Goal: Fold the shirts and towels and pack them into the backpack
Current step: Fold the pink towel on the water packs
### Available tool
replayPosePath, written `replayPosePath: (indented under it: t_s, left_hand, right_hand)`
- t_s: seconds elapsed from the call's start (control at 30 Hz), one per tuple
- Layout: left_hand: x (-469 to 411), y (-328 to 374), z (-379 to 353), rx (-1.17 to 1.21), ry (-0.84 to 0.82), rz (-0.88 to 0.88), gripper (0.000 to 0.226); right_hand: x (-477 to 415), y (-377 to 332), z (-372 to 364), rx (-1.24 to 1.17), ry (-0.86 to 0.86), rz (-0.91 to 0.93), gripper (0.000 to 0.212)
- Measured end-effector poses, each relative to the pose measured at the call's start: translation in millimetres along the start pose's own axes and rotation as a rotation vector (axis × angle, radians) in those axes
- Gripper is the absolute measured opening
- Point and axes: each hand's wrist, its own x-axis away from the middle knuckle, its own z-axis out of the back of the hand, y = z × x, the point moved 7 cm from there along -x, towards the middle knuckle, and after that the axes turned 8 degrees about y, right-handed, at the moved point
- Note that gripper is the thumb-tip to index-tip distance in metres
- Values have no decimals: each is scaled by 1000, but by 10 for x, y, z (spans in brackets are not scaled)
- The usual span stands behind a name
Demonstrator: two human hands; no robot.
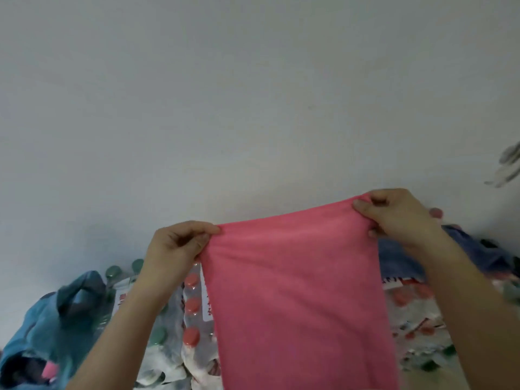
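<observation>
Pink towel point(295, 291), soft nap, hangs pinched between left hand point(174, 249) and right hand point(399, 215)

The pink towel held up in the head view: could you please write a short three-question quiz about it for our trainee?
1. How many hands pinch the top corners of the pink towel: A none, B one, C two?
2. True or false: the towel lies flat on a table.
3. Fill in: the blue bag sits at the lower ___ of the view.
Key: 1 C, the left hand and the right hand. 2 false, it hangs from both hands. 3 left.
</observation>
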Motion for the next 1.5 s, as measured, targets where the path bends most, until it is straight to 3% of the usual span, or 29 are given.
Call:
replayPosePath:
  t_s: [0.1, 0.2, 0.4, 0.8, 1.0, 1.1, 1.23, 1.33, 1.5]
  left_hand:
    - [-268, -711, -105, -164, -13, 108, 43]
    - [-483, -1330, -155, -313, -7, 162, 48]
    - [-721, -1916, -189, -528, 10, 196, 28]
    - [-893, -1925, -190, -731, -5, -147, 14]
    - [-906, -1910, -130, -600, 53, 2, 6]
    - [-925, -1928, -172, -523, -39, 30, 22]
    - [-976, -1981, -209, -409, -244, 199, 49]
    - [-987, -1893, -236, -561, -355, 47, 56]
    - [-1005, -1673, -340, -629, -402, -210, 37]
  right_hand:
    - [-258, 634, -531, 110, 26, -79, 28]
    - [-493, 1116, -948, 249, 85, -91, 19]
    - [-735, 1374, -1381, 403, 192, -79, 6]
    - [-788, 1399, -1606, 715, 285, 169, 12]
    - [-863, 1398, -1553, 587, 269, 48, 12]
    - [-886, 1420, -1494, 522, 260, -104, 16]
    - [-839, 1367, -1461, 329, 273, -177, 12]
    - [-793, 1327, -1508, 238, 302, -173, 11]
    - [-673, 1294, -1551, 178, 376, -144, 13]
